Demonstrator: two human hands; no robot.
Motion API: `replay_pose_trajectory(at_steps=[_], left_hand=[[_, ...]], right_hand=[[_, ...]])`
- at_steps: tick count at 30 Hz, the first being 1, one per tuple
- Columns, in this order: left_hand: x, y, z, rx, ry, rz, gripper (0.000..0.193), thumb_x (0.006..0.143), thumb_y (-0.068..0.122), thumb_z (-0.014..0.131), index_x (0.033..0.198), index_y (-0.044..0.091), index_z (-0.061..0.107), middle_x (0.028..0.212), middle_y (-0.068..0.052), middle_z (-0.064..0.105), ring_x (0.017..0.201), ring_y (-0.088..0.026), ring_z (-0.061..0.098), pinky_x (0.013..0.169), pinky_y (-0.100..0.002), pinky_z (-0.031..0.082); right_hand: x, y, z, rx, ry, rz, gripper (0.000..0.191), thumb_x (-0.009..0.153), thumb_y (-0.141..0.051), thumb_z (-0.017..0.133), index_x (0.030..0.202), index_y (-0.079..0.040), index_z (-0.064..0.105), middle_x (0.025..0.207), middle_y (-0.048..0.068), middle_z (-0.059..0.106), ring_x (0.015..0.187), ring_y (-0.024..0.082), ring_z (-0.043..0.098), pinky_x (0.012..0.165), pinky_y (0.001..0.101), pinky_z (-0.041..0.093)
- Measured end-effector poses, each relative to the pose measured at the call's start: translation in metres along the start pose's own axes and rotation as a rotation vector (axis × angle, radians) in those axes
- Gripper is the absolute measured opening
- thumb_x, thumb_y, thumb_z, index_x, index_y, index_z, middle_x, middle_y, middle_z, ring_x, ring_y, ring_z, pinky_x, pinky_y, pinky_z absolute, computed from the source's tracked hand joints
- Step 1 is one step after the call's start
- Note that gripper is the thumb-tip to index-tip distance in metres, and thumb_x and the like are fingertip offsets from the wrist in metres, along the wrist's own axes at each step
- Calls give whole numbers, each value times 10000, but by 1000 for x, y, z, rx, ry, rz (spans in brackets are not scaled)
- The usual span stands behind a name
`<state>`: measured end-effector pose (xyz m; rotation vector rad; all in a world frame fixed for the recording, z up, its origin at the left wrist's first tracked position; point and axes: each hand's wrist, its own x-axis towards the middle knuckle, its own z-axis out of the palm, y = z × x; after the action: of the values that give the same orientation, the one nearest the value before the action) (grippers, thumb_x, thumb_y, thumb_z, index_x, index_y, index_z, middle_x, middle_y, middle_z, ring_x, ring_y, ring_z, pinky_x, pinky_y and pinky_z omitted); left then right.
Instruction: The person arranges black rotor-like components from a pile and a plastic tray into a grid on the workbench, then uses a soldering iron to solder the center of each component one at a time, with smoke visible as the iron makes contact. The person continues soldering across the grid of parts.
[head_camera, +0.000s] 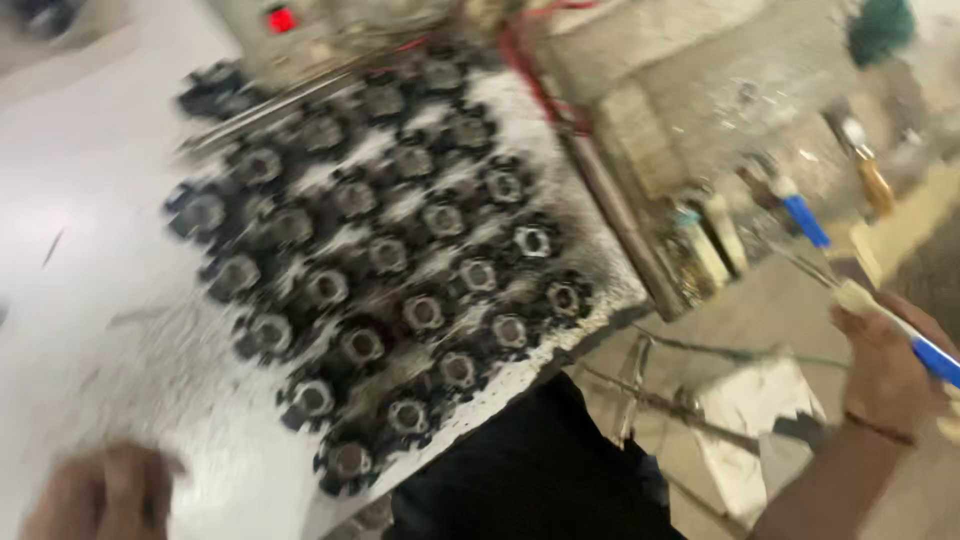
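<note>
A head-worn camera is looking down at a white table (120, 250) that is carrying rows of dark, round, toothed metal parts (400, 260), each with a pale hollow centre. The parts are sitting close together in slanting rows, touching or nearly touching, and black grime is speckling the table surface around them. The whole picture is blurring with motion.

The left hand (95, 495) is resting at the lower left corner, on the near edge of the table, just beside the closest row of parts but not touching them. Its fingers are curling inward; whether they are closing on anything cannot be told from the blur.

The right hand (885, 375) is hanging off to the right, well apart from the table, over the floor. Its fingers are clamping around a tool with a blue and white handle (925, 345), which is slanting up to the left.

Beyond the table's right edge, a grey machine block (700, 90) is standing, with red wires (525, 70) running along it and a small red light (282, 18) glowing at the top. More blue-handled and wooden-handled tools (805, 220) are lying near it. The person's dark clothing (530, 470) is filling the bottom centre.
</note>
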<state>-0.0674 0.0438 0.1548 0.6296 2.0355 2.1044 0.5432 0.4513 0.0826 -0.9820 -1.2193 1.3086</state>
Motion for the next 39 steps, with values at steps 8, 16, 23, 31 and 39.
replay_pose_trajectory(at_steps=[8,16,23,31,39], left_hand=[[-96,-74,101,-378,-853,79,104,1033,48,610,995,-5,691,782,-82,733,670,-134,713,596,-248,553],[-147,-73,158,-450,-1167,-149,213,1006,102,638,953,-59,766,776,-133,802,678,-199,820,625,-283,658],[-145,-46,185,-263,-1064,-241,109,940,30,716,963,-48,788,799,-143,815,697,-216,811,653,-303,656],[-128,-29,206,57,-987,-175,150,911,-8,677,1013,-3,787,766,-112,785,702,-189,793,645,-293,597],[-130,-29,223,-18,-1077,-280,128,950,13,654,1024,-11,756,774,-92,764,701,-172,757,639,-283,579]], right_hand=[[26,69,-7,519,432,257,348,1009,-365,651,1230,-96,638,1143,199,734,1005,281,689,893,385,540],[93,73,46,643,136,480,579,969,-415,648,1266,82,645,1122,184,748,985,257,701,822,329,558],[55,59,128,-913,-191,-213,375,898,-332,822,1154,-66,756,1023,121,754,913,307,693,765,399,548],[-10,44,134,-1010,-41,-498,211,894,-90,795,1047,-9,674,939,136,681,820,307,637,736,396,506],[-44,43,119,-1001,43,-386,204,893,-47,801,1057,16,696,911,132,643,755,227,639,669,338,480]])
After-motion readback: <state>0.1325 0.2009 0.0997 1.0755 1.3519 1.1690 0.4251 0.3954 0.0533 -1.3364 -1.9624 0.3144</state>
